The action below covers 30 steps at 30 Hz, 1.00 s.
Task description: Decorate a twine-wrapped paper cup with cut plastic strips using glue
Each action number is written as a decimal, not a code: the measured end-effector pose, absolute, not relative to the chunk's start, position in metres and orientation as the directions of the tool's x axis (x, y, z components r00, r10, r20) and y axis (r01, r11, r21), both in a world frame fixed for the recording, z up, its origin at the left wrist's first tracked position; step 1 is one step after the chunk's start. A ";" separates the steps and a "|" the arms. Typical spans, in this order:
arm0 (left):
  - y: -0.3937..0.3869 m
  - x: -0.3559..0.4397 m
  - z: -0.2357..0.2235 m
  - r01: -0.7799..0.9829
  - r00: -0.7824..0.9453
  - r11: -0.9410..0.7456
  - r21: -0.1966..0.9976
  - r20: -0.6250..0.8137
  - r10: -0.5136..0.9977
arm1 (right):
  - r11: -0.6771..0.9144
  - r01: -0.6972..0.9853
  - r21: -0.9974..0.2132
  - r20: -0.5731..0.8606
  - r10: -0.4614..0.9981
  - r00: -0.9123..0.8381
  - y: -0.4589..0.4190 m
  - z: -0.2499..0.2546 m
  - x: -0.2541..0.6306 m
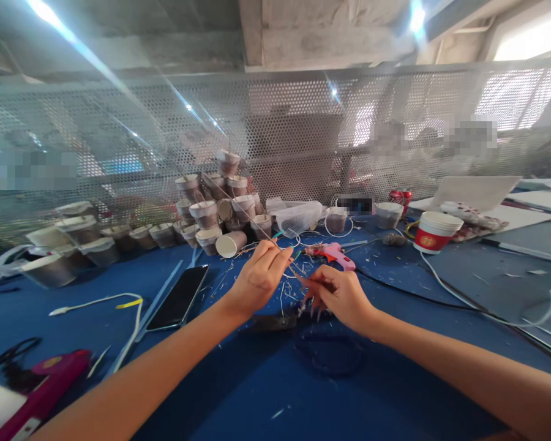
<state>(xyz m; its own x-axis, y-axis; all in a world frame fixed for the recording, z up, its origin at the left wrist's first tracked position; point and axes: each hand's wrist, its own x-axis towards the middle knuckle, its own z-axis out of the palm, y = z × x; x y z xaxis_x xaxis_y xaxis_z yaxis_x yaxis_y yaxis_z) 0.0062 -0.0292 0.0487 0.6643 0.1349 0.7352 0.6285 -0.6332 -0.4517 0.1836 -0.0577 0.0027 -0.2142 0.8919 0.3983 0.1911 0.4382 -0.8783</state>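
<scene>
My left hand [259, 275] is closed in a pinch round a long thin stick [239, 208], which slants up and to the left. Just right of it, my right hand [340, 297] pinches near the stick's lower end; whether the small brownish strip between the hands is part of the stick, I cannot tell. Below both hands lies a pair of scissors [275, 323], with dark blue handles towards me. Behind my right hand rests a pink glue gun [335, 254], its tip pointing left. Thin white scraps lie scattered around on the blue table [239, 392].
Paper cups with brown contents stand stacked [206, 214] at the back and in a left group [78, 233]. A black phone [179, 297] lies left, near a magenta tool [55, 380]. Red-and-white cups [434, 236] and a black cable [408, 294] are right. A perforated screen [294, 135] closes the back.
</scene>
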 end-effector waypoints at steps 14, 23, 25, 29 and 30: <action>-0.028 0.006 0.046 0.641 0.700 -0.586 -0.496 0.691 0.181 | 0.496 0.376 -0.783 0.510 0.857 -0.070 -0.054 -0.002 0.187; -0.030 0.006 0.048 0.619 0.679 -0.634 -0.464 0.722 0.134 | 0.426 0.139 -0.894 0.398 0.897 -0.193 -0.061 0.001 0.185; -0.031 0.006 0.049 0.617 0.665 -0.641 -0.456 0.738 0.115 | 0.412 0.119 -0.904 0.383 0.901 -0.204 -0.063 0.002 0.185; -0.030 0.007 0.049 0.615 0.668 -0.633 -0.470 0.737 0.101 | 0.379 0.104 -0.919 0.354 0.913 -0.202 -0.063 0.005 0.185; -0.029 0.007 0.048 0.620 0.668 -0.628 -0.470 0.736 0.108 | 0.369 0.104 -0.924 0.344 0.917 -0.203 -0.063 0.005 0.184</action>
